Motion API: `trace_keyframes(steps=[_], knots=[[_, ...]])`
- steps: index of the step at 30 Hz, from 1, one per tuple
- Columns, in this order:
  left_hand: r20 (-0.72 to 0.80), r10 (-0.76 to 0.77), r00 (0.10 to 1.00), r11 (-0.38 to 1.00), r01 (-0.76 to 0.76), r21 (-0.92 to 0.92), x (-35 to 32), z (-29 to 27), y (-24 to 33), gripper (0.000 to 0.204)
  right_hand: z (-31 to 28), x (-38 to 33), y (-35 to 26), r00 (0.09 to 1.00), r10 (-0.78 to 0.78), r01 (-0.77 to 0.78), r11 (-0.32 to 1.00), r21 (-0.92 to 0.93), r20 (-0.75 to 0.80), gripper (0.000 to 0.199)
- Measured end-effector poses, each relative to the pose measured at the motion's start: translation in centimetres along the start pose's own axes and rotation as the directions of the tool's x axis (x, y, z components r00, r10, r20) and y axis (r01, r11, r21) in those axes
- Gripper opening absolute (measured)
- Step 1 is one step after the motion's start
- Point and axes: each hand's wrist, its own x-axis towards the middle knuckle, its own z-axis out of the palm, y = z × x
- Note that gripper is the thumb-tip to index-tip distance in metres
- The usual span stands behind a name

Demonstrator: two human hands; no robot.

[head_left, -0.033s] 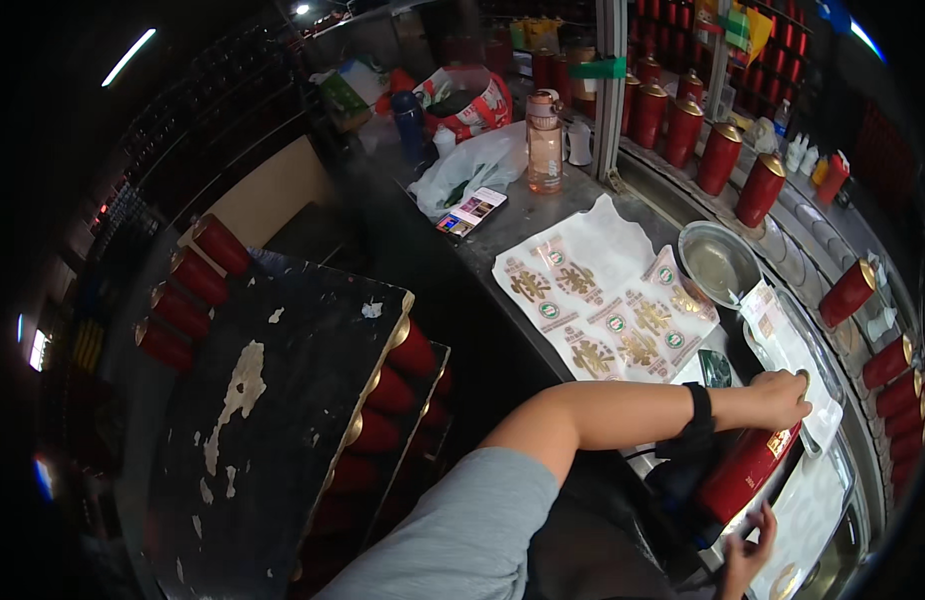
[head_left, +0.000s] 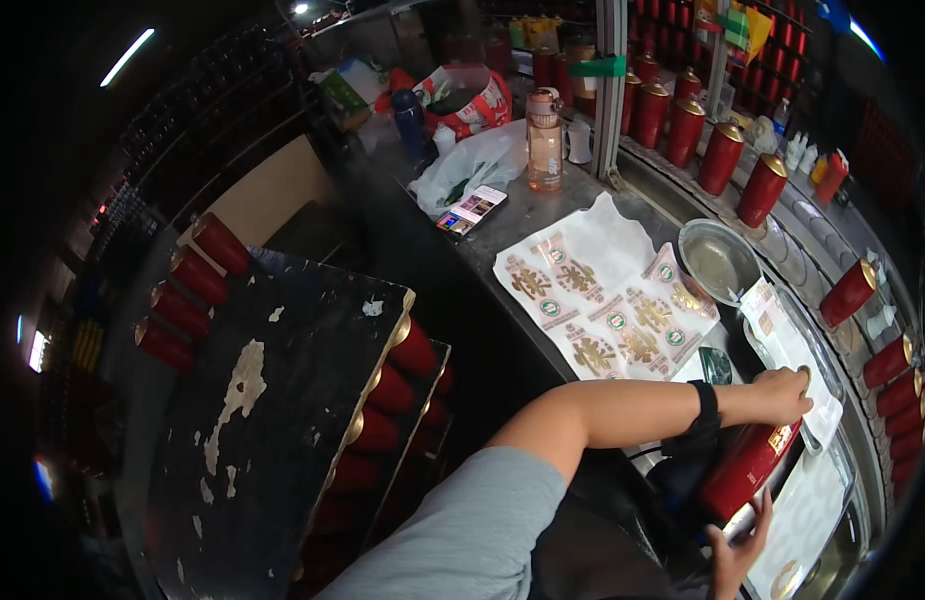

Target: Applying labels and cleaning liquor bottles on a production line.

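My left hand (head_left: 783,397) is closed around the upper end of a red cylindrical bottle (head_left: 745,470), which lies tilted across the right side of the bench. A black band circles that wrist, and a grey sleeve covers the upper arm. Just below the bottle's lower end is my right hand (head_left: 740,552), thumb and fingers spread apart; whether they touch the bottle is hard to tell. White sheets with gold character stickers and round green emblems (head_left: 613,300) lie beyond my left forearm. A white backing strip (head_left: 798,350) runs beside the left hand.
Behind the strip stands a metal bowl (head_left: 720,262) of liquid. Red bottles with gold tops (head_left: 721,160) line a curved track at right. A pink drinking bottle (head_left: 545,140), a phone (head_left: 473,211) and a plastic bag (head_left: 483,165) sit farther back. At left stands a worn black rack (head_left: 283,400).
My right hand has moved slightly up toward the bottle's lower end, its thumb and fingers opening wider. The left hand keeps its grip, with the forearm shifting slightly.
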Motion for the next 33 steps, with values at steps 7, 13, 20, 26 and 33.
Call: trace_keyframes(steps=[7,13,20,26,33], knots=[[-0.104,-0.230,0.968,0.965,0.212,-0.154,-0.1,-0.6,0.3,0.048,4.3,0.8,-7.7,0.995,-0.093,0.097,0.990,-0.103,0.043,0.092],[0.117,0.106,0.987,0.926,-0.055,-0.372,-9.4,-20.1,5.6,0.019,4.2,1.9,-14.7,0.910,-0.257,0.205,0.961,0.186,0.326,0.094],[-0.528,0.117,0.841,0.843,0.197,0.501,-40.1,-36.7,19.3,0.010,11.0,7.1,-17.6,0.632,-0.476,0.545,0.834,0.086,0.611,0.074],[-0.972,0.040,0.231,0.238,0.943,0.234,-64.5,-44.6,22.1,0.029,17.5,8.7,-13.9,0.779,-0.213,-0.033,0.925,0.379,0.589,0.042],[-0.949,0.265,-0.172,-0.303,0.919,-0.251,-85.3,-51.7,12.4,0.033,17.0,11.8,-8.1,0.838,-0.002,-0.105,0.981,0.166,0.546,0.030]])
